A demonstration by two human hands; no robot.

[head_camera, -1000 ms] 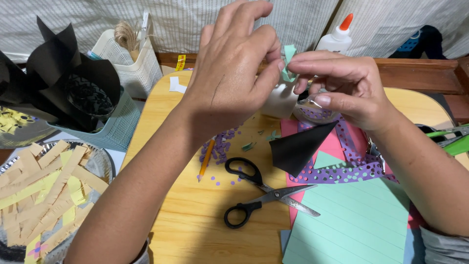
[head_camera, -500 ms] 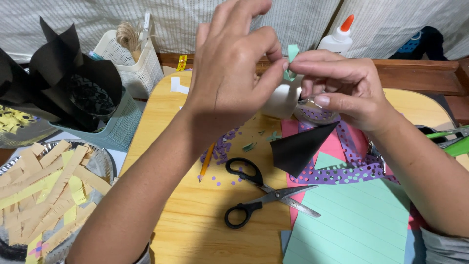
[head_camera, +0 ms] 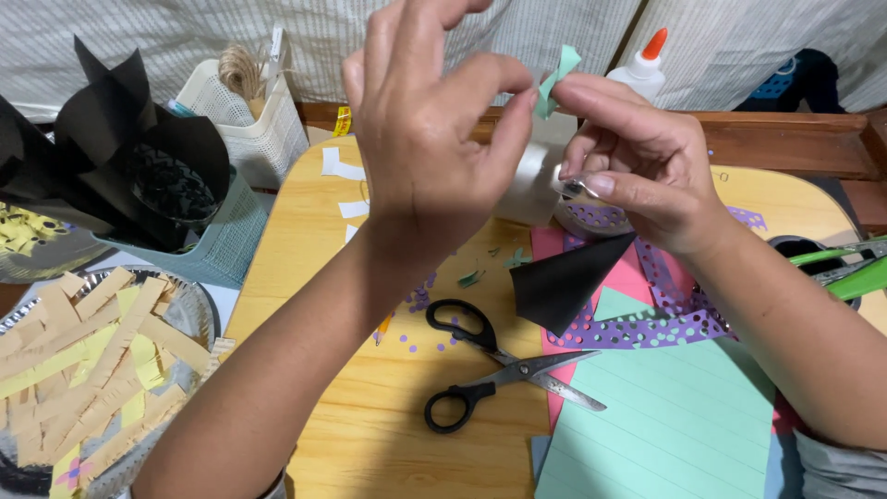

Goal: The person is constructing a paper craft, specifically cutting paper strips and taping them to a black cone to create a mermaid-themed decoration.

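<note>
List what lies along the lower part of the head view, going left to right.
Tray of paper strips → black-handled scissors → black paper cone → green lined paper.

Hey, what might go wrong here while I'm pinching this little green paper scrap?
1. The green scrap is pinched only by fingertips of the left hand and right hand, so it may tear or slip.
2. If it drops, it could get lost among the paper bits around the scissors.
3. The glue bottle stands right behind the hands; a backward move might knock it over.
</note>
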